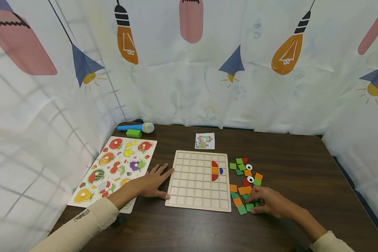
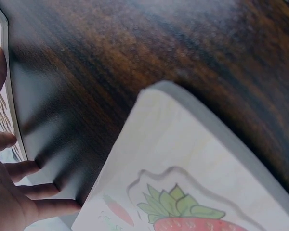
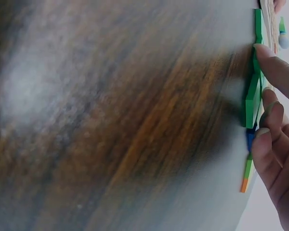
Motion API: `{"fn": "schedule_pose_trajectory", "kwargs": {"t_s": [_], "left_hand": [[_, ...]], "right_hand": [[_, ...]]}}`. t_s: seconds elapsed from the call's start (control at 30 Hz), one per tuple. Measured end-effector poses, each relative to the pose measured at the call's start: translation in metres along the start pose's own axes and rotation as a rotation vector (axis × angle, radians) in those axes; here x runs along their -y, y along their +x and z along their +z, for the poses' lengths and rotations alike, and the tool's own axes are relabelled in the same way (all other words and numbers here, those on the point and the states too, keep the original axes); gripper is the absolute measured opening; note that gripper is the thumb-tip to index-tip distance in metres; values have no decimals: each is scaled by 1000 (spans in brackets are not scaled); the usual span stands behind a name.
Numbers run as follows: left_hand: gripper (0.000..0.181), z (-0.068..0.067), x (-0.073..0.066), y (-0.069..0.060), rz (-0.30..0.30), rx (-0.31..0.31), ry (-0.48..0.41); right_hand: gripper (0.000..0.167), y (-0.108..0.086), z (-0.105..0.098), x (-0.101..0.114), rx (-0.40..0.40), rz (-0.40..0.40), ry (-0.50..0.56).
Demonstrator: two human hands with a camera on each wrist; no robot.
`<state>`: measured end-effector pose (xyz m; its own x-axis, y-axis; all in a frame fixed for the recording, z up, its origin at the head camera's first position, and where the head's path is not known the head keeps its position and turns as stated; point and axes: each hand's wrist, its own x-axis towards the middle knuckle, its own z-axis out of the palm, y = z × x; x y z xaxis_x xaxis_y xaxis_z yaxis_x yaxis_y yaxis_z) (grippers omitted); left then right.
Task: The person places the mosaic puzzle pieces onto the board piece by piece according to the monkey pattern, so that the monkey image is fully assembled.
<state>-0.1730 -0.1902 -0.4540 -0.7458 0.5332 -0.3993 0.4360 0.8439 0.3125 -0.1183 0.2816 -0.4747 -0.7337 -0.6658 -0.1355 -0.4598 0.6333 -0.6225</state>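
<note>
A wooden grid board (image 1: 189, 182) lies on the table. Near its right side sit red half-round pieces (image 1: 215, 177), an orange square (image 1: 215, 170) and a blue half-round piece (image 1: 221, 170). My left hand (image 1: 154, 182) has its fingers spread, with the index fingertip and thumb touching the board's left edge. My right hand (image 1: 269, 202) is over the loose pieces right of the board. Its thumb (image 3: 274, 67) touches a green piece, and its bent fingers are near another green piece (image 3: 251, 103), apart from the thumb. The palm hides some pieces in the head view.
A fruit puzzle board (image 1: 96, 175) lies at the left, partly under my left forearm. Behind it are a toy microphone (image 1: 132, 128) and a green block (image 1: 133, 133). A pattern card (image 1: 204, 141) lies beyond the grid board. Loose squares and white ring pieces (image 1: 249, 167) lie scattered at right.
</note>
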Motion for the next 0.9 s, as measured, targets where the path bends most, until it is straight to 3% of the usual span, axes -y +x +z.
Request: {"fn": "schedule_pose_trajectory", "kwargs": {"t_s": [0.2,0.43,0.9], "left_hand": [[101,1,0,0,-1,-3,0],[101,2,0,1,-3,-6,1],[102,2,0,0,-9,-5,-6]], "right_hand": [[21,0,0,3,13,-14,-8],[21,5,-1,8,55,55,48],[32,27,-4,27,-154,44,148]]}}
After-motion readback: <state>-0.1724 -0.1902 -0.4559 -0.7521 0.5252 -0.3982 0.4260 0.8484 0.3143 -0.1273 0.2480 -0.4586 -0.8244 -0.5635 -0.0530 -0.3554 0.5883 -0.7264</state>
